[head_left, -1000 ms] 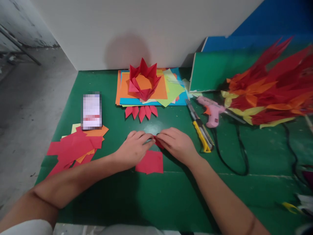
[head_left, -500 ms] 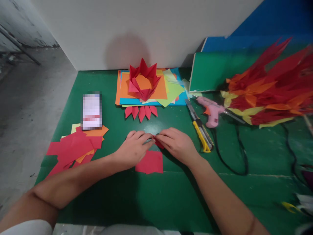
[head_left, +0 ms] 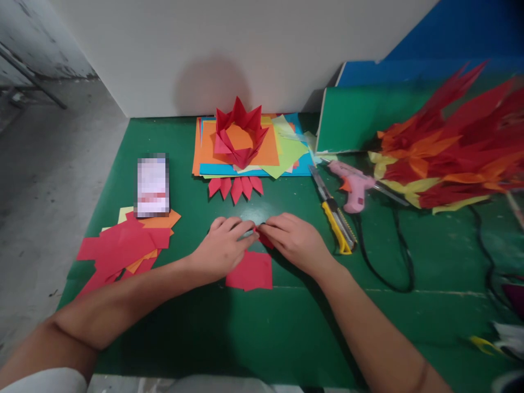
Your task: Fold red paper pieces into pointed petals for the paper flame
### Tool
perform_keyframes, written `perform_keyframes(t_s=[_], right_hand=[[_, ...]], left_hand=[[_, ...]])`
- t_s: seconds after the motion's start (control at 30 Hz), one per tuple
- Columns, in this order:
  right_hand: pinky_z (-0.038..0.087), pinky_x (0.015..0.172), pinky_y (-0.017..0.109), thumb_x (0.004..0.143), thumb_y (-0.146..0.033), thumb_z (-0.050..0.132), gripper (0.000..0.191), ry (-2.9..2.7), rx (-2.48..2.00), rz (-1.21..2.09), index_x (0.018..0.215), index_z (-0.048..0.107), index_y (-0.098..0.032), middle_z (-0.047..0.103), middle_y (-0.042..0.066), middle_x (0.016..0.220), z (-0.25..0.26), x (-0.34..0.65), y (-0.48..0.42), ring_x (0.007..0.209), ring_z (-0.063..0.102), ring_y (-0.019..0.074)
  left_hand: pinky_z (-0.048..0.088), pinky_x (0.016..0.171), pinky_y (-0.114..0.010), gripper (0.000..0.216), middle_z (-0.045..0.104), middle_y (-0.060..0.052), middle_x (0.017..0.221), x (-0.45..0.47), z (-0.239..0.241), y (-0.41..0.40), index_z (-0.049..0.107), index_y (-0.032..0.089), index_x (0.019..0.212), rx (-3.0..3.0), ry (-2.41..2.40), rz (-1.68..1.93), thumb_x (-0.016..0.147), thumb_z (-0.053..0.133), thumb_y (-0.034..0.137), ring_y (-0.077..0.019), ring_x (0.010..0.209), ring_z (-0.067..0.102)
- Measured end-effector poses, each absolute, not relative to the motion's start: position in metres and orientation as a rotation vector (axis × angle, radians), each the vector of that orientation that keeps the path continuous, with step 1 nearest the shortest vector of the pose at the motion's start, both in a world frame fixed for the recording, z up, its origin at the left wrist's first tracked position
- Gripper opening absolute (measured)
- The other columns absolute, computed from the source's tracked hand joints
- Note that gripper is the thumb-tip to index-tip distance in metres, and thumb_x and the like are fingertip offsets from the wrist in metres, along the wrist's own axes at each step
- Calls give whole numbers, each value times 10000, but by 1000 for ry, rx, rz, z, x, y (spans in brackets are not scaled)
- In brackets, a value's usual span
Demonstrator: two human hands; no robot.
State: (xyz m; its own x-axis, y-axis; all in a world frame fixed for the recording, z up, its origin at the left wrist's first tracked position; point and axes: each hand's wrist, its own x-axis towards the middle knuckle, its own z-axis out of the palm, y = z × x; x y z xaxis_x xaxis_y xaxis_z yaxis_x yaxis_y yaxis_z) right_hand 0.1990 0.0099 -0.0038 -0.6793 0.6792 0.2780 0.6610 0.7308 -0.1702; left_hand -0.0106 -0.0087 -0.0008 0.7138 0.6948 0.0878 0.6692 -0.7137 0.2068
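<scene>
Paper fold pinched in both hands; slippage and skewed creases the main risks

Small red paper piece (head_left: 267,241) is just above the table (head_left: 278,338), mid-surface, mostly hidden by fingers. Left hand (head_left: 223,248) and right hand (head_left: 297,240) meet over it, fingertips drawn in narrow, pinching it from both sides. Exact fold shape: can't tell.

Likeliest fault: uneven finger pressure lets one edge slide, so the crease comes out crooked. Pulling the hands apart while both pinch could tear it; pieces this small leave little to grip.

Red paper rectangles (head_left: 251,271) lie just below the fingers, with the left hand overhanging their upper corner; contact unclear. A dragging palm could scatter them. Red folded petals (head_left: 236,189) sit in a row beyond the hands; a careless forward reach could knock them out of line or crush a tip.

Right side: yellow utility knife (head_left: 336,221) lies near the right hand, blade end pointing away, looks extended. Sideways sweep risks a nick. Pink glue gun (head_left: 354,188) rests just past it; hot or cold, can't tell. Snagging its black cord (head_left: 412,267) could drag it along.
</scene>
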Motion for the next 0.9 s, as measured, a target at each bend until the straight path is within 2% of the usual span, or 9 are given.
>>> perform_keyframes(t_s=[0.57, 0.9], right_hand=[[413, 662, 295, 936, -196, 449, 215, -2543, -953, 115, 903, 656, -147, 662, 79, 850, -11, 204, 12, 752, 527, 176], [426, 664, 296, 940, -161, 421, 238, -2605, -905, 99, 894, 654, -151, 666, 74, 846, -9, 206, 13, 729, 516, 172]], left_hand=[[318, 838, -367, 347, 553, -26, 1261, -10, 3, -7, 548, 221, 1202, 2744, 1121, 199, 879, 452, 136, -207, 1032, 454], [303, 847, -371, 352, 558, -36, 1248, -10, 2, -7, 550, 228, 1199, 2739, 1108, 220, 879, 437, 133, -207, 1027, 460]])
